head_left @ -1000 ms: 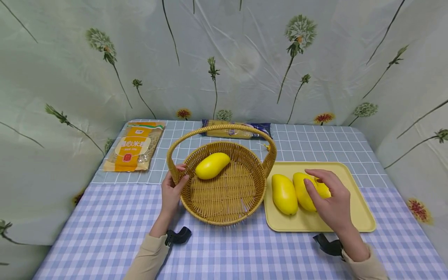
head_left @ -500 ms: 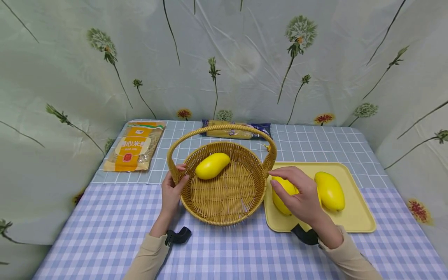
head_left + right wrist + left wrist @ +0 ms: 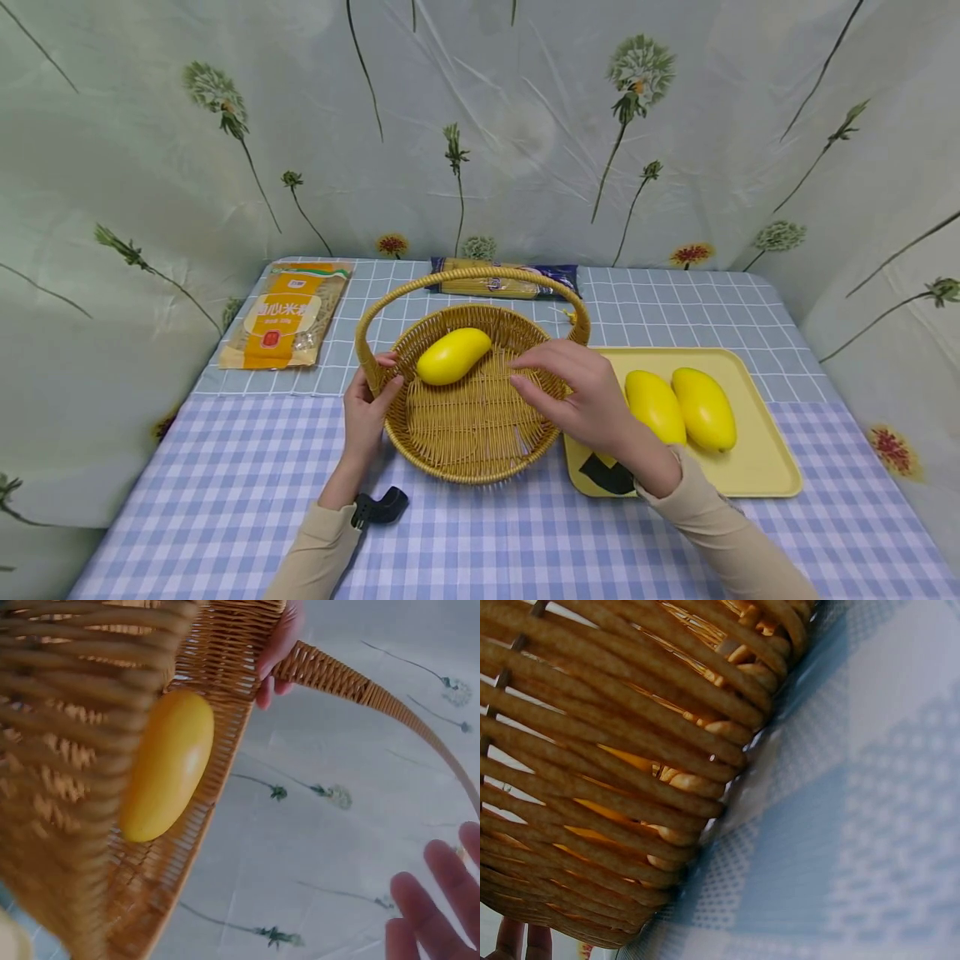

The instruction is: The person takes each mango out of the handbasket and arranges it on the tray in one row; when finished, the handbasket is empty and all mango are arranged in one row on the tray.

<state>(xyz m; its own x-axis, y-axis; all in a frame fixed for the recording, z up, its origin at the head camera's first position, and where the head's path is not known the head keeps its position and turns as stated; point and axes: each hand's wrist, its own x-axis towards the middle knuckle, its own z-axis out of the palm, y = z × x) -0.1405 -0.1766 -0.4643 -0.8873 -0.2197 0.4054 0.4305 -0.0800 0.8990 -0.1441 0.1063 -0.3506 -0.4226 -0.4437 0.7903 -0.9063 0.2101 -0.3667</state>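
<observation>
My left hand (image 3: 367, 412) grips the left side of the round wicker basket (image 3: 480, 433) where the tall handle meets the rim. Inside the basket lies one yellow mango (image 3: 453, 357), against the back left wall; the right wrist view has this mango (image 3: 169, 765) too. My right hand (image 3: 581, 392) is over the basket's right rim, fingers bent loosely and holding nothing. Two mangoes, one (image 3: 655, 407) beside the other (image 3: 705, 408), lie on the pale yellow tray (image 3: 765, 467). A bit of yellow shows under my right wrist, mostly hidden. Basket weave (image 3: 615, 750) fills much of the left wrist view.
An orange food packet (image 3: 285, 317) lies at the back left. Behind the basket is a pack of spaghetti (image 3: 491, 283), partly crossed by the handle. A blue checked cloth (image 3: 480, 542) covers the front of the table, and a floral curtain (image 3: 525, 167) hangs behind.
My right hand has moved left from above the tray's mangoes to the basket's right rim. The left hand, the basket and the mango in it have stayed put.
</observation>
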